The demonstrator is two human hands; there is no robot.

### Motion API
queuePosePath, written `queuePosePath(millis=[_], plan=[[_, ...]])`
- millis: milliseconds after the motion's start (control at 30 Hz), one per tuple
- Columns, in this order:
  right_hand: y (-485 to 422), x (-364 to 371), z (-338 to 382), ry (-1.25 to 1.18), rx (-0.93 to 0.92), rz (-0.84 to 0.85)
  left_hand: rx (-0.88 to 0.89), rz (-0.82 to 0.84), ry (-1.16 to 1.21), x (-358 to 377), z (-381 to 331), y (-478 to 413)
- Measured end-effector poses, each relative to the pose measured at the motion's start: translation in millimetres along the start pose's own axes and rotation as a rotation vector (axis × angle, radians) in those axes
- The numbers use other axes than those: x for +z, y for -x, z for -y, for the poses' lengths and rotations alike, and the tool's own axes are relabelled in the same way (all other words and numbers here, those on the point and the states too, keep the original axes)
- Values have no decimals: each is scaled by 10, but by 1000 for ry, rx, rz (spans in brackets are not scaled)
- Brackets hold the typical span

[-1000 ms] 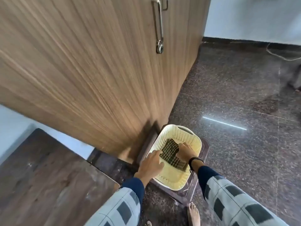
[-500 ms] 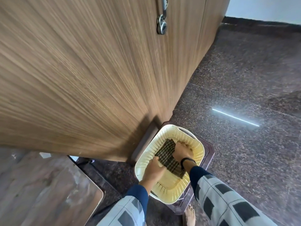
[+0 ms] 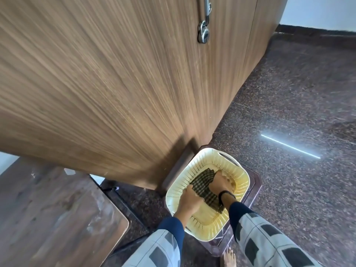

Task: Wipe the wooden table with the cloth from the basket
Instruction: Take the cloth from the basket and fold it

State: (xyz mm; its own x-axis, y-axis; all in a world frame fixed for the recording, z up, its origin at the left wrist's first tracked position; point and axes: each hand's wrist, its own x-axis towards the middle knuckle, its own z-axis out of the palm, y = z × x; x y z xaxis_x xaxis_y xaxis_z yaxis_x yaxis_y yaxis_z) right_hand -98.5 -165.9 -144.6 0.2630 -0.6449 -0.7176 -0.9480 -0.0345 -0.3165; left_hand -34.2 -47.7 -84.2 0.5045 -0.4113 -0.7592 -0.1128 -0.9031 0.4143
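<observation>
A cream perforated plastic basket (image 3: 200, 162) sits on a dark stool low at the centre right. Inside lies a dark checked cloth (image 3: 204, 183). My left hand (image 3: 189, 201) is inside the basket with its fingers closed on the cloth's near left edge. My right hand (image 3: 220, 183) grips the cloth's far right side, a black band on the wrist. The wooden table (image 3: 52, 214), dark brown with pale smudges, fills the lower left corner.
A tall wooden cupboard (image 3: 115, 83) with a padlock (image 3: 203, 34) stands right behind the basket and table. Speckled dark stone floor (image 3: 289, 112) spreads to the right. The dark stool (image 3: 254, 191) under the basket stands by my bare foot (image 3: 229, 257).
Both hands have closed tighter on the cloth inside the basket. The view has tilted down and shifted slightly, showing more of the table.
</observation>
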Motion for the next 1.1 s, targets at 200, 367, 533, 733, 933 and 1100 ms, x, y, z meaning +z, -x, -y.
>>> queuePosePath(millis=[200, 367, 533, 733, 933, 1100], plan=[[37, -187, 16, -198, -115, 160, -39, -2, 127, -28, 116, -9], [217, -395, 0, -524, -193, 325, -153, 13, 420, -50, 37, 65], [544, -724, -64, -994, -194, 508, -145, 197, 873, -154, -35, 263], [1003, -1020, -67, -1158, -315, 520, 123, 217, 1031, -499, -96, 692], [1545, -1241, 361, -967, -488, 474, 337, 10, 944, -991, 12, 1110], [2072, -1165, 932, -831, -588, 356, 466, -73, 972, -1546, 210, 1615]])
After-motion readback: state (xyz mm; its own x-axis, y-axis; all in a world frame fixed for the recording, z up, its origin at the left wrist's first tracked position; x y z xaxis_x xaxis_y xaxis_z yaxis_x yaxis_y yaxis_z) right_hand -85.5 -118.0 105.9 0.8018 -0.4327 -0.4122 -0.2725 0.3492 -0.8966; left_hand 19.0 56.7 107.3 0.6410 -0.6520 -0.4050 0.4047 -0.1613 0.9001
